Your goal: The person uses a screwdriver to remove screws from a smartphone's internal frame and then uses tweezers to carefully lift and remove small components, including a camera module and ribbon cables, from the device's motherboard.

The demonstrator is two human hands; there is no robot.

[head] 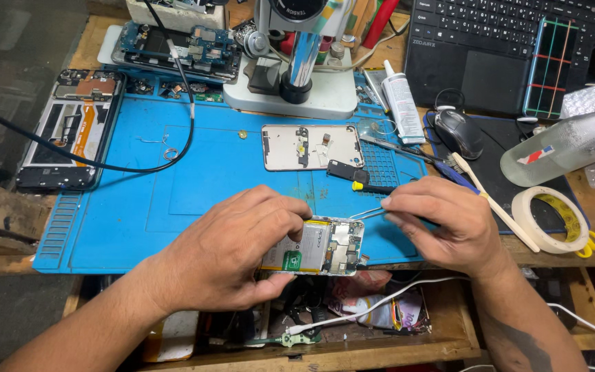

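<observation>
My left hand (pixel 232 251) grips an opened phone (pixel 321 246) with its back off, battery and circuit board showing, at the near edge of the blue work mat (pixel 139 200). My right hand (pixel 442 224) holds metal tweezers (pixel 366 213) whose tips point at the phone's upper end. A removed white back cover (pixel 280 148) lies on the mat beyond the hands, with a small black part (pixel 348 171) beside it.
A microscope stand base (pixel 290 89) sits at the back centre, another dismantled phone (pixel 70 131) at left with a black cable across it. Right: a laptop (pixel 497 48), mouse (pixel 459 132), glue tube (pixel 402 103), clear bottle (pixel 566 148), tape roll (pixel 552 220), toothbrush (pixel 494 203), yellow-handled screwdriver (pixel 373 187).
</observation>
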